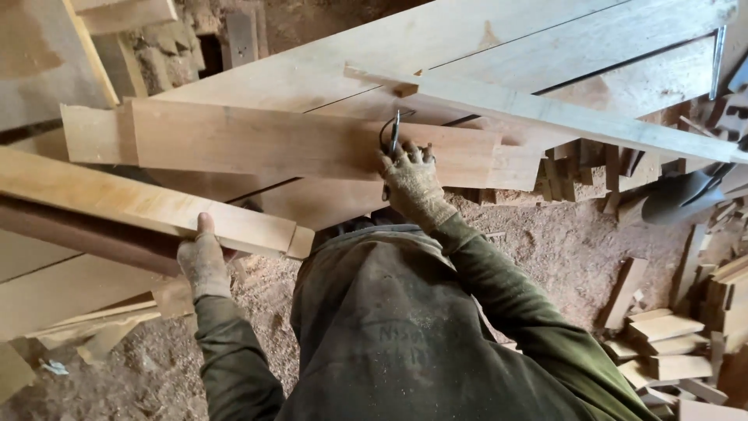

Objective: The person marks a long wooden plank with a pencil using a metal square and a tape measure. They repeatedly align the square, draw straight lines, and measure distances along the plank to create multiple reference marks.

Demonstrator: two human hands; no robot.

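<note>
My left hand (202,261), in a dusty work glove, grips the near end of a long pale wooden plank (140,204) that runs off to the left. My right hand (411,181), also gloved, presses on a wide flat board (280,142) lying across the workbench (467,47) and holds a thin dark metal tool (395,131) with a curved end against it. Both sleeves are dark green and covered in sawdust.
A narrow wooden strip (576,117) lies diagonally over the bench at right. Sawdust (561,249) covers the floor. Offcut blocks (670,343) are piled at lower right, and more short pieces (576,175) stand under the bench edge. Boards (70,296) lean at left.
</note>
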